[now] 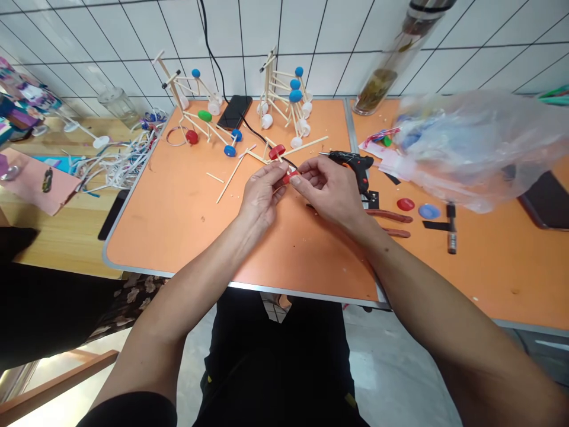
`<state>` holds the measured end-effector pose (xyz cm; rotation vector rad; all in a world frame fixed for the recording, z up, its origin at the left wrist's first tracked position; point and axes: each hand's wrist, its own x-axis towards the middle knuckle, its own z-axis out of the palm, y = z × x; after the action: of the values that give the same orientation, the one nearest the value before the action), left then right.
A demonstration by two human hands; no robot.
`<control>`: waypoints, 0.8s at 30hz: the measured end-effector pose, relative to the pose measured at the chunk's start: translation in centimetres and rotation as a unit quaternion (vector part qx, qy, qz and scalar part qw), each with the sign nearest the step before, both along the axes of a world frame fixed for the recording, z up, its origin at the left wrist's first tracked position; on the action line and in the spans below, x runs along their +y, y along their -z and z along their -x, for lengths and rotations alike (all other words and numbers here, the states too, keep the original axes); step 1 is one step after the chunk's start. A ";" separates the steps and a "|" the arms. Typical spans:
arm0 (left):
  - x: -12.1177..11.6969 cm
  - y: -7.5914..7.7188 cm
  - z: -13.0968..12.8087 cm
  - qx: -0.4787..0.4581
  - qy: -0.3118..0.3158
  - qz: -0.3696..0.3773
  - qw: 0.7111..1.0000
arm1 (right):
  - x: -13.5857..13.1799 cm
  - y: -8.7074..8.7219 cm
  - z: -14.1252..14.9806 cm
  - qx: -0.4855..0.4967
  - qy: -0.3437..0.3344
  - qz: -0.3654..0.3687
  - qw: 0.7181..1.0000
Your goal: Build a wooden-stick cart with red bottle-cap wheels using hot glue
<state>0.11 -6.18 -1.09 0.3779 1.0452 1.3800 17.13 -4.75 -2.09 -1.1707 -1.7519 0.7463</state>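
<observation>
Over the orange table (pixel 178 219), my left hand (pixel 261 193) and my right hand (pixel 326 188) meet, fingers pinched together on a small red cap (pixel 290 176). A wooden stick frame with another red cap (pixel 276 151) lies just beyond my fingertips. A black glue gun (pixel 353 161) rests on the table right behind my right hand. Loose wooden sticks (pixel 231 178) lie to the left of my left hand.
Two stick models with blue, red, green and white caps (pixel 200 118) (pixel 287 101) stand at the back beside a black phone (pixel 235 111). Red-handled pliers (pixel 389 216), red and blue caps (pixel 405 204) (pixel 429 211), a clear plastic bag (pixel 475 142) and a glass jar (pixel 391 65) are on the right.
</observation>
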 end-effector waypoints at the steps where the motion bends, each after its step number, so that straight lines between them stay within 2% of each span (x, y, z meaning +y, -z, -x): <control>1: -0.1 -0.1 0.0 0.001 0.001 0.000 1.000 | 0.0 -0.1 0.0 0.004 -0.001 0.008 1.000; 7: -0.4 -0.7 -0.3 0.009 0.005 -0.004 1.000 | -0.1 -0.9 -0.4 0.029 -0.011 0.037 0.999; 14: -0.1 -0.7 0.4 -0.011 0.015 0.002 1.000 | 0.3 -1.3 -1.4 0.018 -0.009 0.030 0.999; 19: 0.4 -0.7 1.0 -0.023 0.019 0.009 1.000 | 1.6 -2.4 -3.6 0.000 0.066 -0.013 0.998; 22: 0.8 -0.8 1.2 -0.020 0.012 0.017 1.000 | 2.5 -3.8 -6.4 0.016 0.135 -0.034 0.990; 24: 0.9 -0.9 1.3 -0.013 0.005 0.022 1.000 | 2.9 -4.7 -8.4 -0.025 0.182 -0.047 0.982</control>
<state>-1.18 -5.25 -0.19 0.3304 1.0492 1.3470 25.52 -1.88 2.64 -1.4050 -1.5335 0.4134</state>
